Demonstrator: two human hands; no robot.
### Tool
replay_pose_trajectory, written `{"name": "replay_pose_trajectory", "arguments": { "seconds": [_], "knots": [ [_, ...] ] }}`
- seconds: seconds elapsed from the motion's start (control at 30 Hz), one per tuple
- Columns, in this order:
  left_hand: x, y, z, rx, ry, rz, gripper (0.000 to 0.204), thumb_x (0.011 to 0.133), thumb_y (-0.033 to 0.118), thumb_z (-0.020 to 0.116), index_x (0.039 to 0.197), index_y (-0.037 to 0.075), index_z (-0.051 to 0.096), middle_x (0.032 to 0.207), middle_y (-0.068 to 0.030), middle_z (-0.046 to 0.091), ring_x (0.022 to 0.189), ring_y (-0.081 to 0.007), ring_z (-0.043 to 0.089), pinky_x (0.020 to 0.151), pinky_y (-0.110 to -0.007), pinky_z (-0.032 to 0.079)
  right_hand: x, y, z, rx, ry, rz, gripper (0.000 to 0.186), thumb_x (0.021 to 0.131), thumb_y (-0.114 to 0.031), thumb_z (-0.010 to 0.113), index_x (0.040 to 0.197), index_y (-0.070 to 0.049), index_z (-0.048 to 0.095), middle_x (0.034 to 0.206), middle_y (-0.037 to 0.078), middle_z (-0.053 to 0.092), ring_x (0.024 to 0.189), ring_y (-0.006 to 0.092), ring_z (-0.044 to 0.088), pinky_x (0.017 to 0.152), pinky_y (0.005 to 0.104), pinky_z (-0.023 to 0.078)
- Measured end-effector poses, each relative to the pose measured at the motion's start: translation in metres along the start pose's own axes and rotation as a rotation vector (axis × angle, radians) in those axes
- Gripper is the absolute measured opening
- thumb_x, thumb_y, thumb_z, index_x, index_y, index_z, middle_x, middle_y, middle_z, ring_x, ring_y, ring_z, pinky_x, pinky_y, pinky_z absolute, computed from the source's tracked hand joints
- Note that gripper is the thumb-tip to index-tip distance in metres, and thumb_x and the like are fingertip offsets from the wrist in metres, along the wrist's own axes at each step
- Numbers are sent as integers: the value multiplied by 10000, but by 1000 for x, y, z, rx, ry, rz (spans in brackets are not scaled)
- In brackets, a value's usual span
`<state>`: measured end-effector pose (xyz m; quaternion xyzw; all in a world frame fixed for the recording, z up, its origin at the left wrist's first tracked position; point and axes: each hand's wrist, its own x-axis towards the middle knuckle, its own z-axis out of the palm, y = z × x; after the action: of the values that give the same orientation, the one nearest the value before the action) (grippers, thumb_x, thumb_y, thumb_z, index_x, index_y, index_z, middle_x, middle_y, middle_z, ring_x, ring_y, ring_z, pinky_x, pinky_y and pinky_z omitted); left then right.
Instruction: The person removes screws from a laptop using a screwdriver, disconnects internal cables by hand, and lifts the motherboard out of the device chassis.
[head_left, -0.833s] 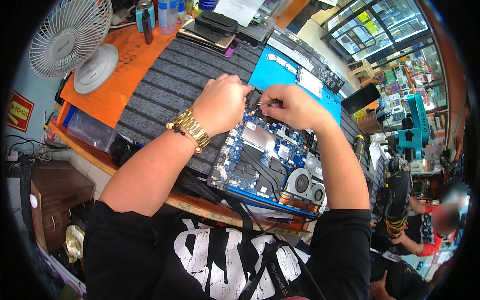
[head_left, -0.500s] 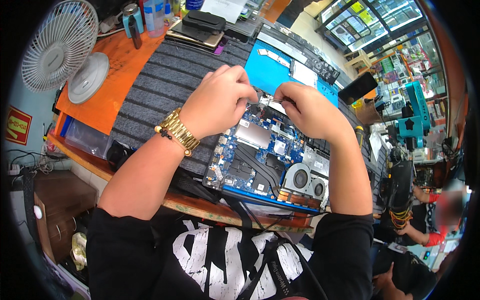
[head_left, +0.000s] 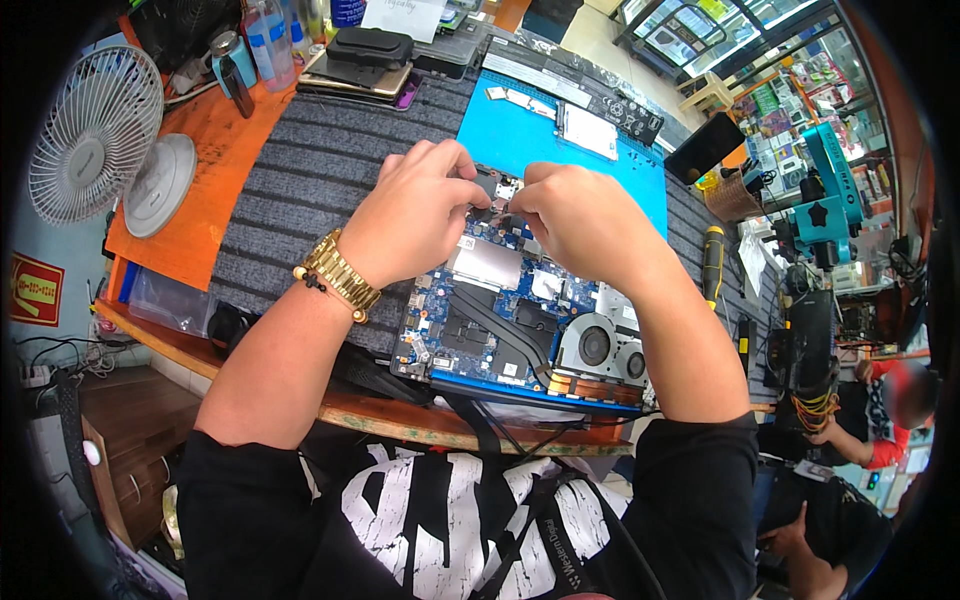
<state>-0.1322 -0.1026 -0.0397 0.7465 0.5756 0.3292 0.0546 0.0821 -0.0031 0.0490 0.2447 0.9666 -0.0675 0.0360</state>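
Observation:
An opened laptop (head_left: 470, 335) lies before me, its blue circuit board, dark heat pipes and fan (head_left: 594, 346) exposed. At its far edge my left hand (head_left: 425, 215) is closed in a pinch, thumb against fingers. Close to those fingertips, the curled fingers of my right hand (head_left: 585, 222) are pinched too. Between the hands sits a small silvery part (head_left: 506, 190) with dark bits around it. Whatever either pinch holds is too small or hidden to name.
Beyond the laptop lies a blue work mat (head_left: 500, 125) with a white rectangular part (head_left: 588, 132) and a long black battery (head_left: 600, 95). A yellow-and-black screwdriver (head_left: 712, 265) lies at right. Stacked phones (head_left: 355, 70) and a white fan (head_left: 95, 150) stand at left. Another person (head_left: 885, 400) is at far right.
My right hand has come left and closer to my left hand, its fingers curling downward at the laptop's far edge. My left hand keeps its pinch. The whole view has shifted slightly.

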Motion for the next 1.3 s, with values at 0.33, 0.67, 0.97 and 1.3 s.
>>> {"name": "replay_pose_trajectory", "arguments": {
  "seconds": [0.33, 0.67, 0.97, 1.3],
  "knots": [
    [-1, -3, 2, -8, 19, 15, 221, 923, 13, 743, 1075, 127, 856, 1209, -51, 673, 1210, -282, 656, 1056, -455, 484, 2, -7, 6, -36, -10, 7, 211, 911, -27, 728, 1059, -78, 868, 1123, 174, 781, 971, 403, 800, 887, 492, 663],
    [3, -8, 3, -117, 91, 50, 182, 911, -48, 736, 1034, 30, 845, 1153, -127, 706, 1114, -335, 707, 976, -430, 595, -11, -12, 33, 119, 158, 26, 230, 947, -11, 673, 1127, 29, 812, 1097, 254, 750, 995, 446, 783, 897, 512, 643],
    [3, -6, 3, -142, 91, 11, 161, 902, -18, 731, 989, 37, 855, 1138, -127, 733, 1118, -348, 711, 1001, -461, 601, -18, -14, 47, 120, 206, 54, 250, 1008, -37, 642, 1208, 54, 763, 1172, 239, 723, 996, 435, 777, 868, 510, 647],
    [3, -4, 0, -135, 68, 14, 124, 925, 27, 813, 1038, 45, 863, 1163, -120, 723, 1098, -312, 729, 951, -411, 620, -21, -11, 55, 151, 241, 54, 205, 1028, -57, 649, 1178, 49, 740, 1130, 214, 699, 992, 429, 761, 840, 514, 646]
  ]
}}
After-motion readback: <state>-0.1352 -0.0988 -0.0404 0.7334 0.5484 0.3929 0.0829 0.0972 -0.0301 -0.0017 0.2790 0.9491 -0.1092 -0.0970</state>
